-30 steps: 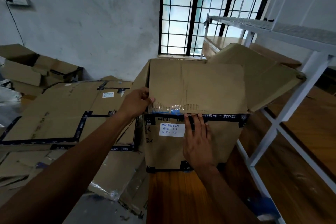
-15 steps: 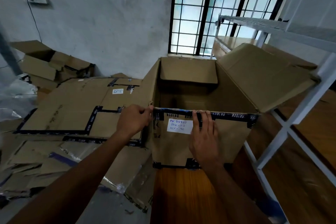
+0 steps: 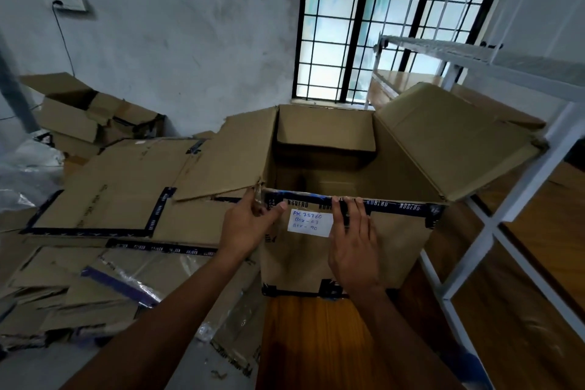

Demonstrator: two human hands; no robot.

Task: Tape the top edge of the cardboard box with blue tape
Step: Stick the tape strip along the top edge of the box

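Note:
An open cardboard box (image 3: 399, 241) stands on a wooden surface, its flaps spread outward and its inside empty. A strip of dark blue printed tape (image 3: 392, 206) runs along the top edge of its near wall, above a white handwritten label (image 3: 309, 223). My left hand (image 3: 247, 225) pinches the box's top left corner, thumb pressed on the tape's left end. My right hand (image 3: 353, 241) lies flat against the near wall, fingertips on the tape near the middle. No tape roll is in view.
Flattened cardboard sheets (image 3: 120, 199) with blue tape borders pile up at the left. More open boxes (image 3: 85, 114) sit by the wall. A white metal rack (image 3: 493, 168) stands close at the right, over a wooden surface (image 3: 323, 342). A barred window (image 3: 380, 22) is behind.
The near flap that stood upright has been folded down into the box, so the inside now shows. Both hands have stayed on the taped top edge while the view has moved closer.

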